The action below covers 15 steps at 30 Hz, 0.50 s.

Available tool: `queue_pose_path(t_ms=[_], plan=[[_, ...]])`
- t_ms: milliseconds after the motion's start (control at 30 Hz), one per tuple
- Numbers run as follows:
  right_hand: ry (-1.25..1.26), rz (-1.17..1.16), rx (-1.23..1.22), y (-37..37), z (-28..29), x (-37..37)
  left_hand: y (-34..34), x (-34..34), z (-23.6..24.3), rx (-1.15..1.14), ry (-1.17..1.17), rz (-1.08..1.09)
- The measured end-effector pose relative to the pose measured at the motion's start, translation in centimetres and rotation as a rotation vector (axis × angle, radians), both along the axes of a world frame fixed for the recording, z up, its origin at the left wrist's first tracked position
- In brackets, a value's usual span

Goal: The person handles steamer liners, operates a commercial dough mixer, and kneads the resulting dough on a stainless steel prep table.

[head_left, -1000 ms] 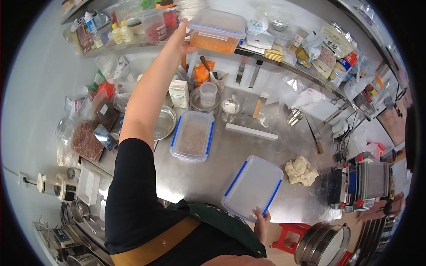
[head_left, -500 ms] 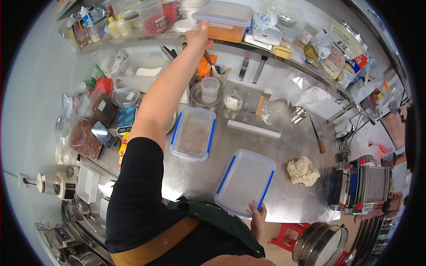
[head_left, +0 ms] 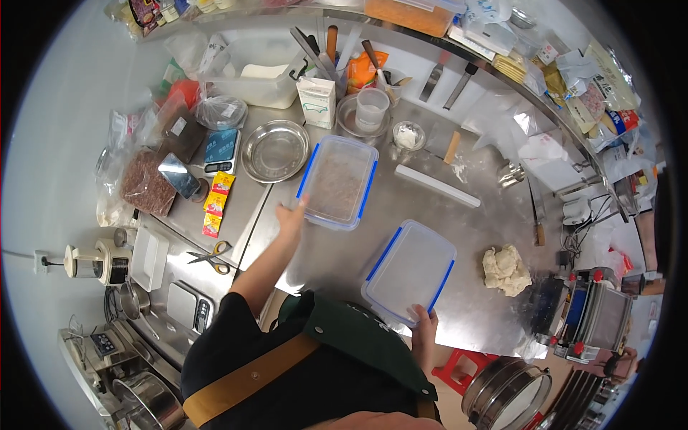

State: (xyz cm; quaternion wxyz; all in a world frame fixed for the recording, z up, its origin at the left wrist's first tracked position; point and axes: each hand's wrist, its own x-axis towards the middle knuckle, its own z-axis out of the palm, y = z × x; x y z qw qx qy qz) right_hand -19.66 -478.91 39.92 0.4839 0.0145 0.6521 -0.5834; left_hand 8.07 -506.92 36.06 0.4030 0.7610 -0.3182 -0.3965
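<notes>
My left hand (head_left: 292,215) is low over the steel table, thumb and fingers apart, beside the left edge of a clear plastic storage box (head_left: 338,179). That box has blue side clips, and something brownish shows through it. Whether the fingertips touch its rim I cannot tell. With my right hand (head_left: 424,328) I grip the near right corner of a second clear storage box (head_left: 410,271), also blue-edged, thumb on top; its contents, if any, are not clear. To its right sits a rough lump of pale dough (head_left: 506,271).
Behind the boxes stand a steel bowl (head_left: 276,152), a milk carton (head_left: 316,102) and a plastic cup (head_left: 371,109). A white bar (head_left: 437,186) lies across the table. Scissors (head_left: 213,258) and a kitchen scale (head_left: 223,150) are at left; a roller machine (head_left: 591,315) is at right.
My left hand has come down from the shelf's orange-filled box to beside the left storage box. My right hand stays on its box's corner. The whole view has shifted.
</notes>
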Motion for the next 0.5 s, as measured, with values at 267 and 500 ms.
queue_pose_path(t_ms=[267,500], plan=[[-0.033,0.045,-0.026,-0.9,0.5,0.1,1.2,-4.1,-2.3,0.373,0.914,0.03],[-0.118,0.059,-0.048,0.6,0.5,0.7,-1.6,-5.1,-2.8,0.217,1.112,0.102]])
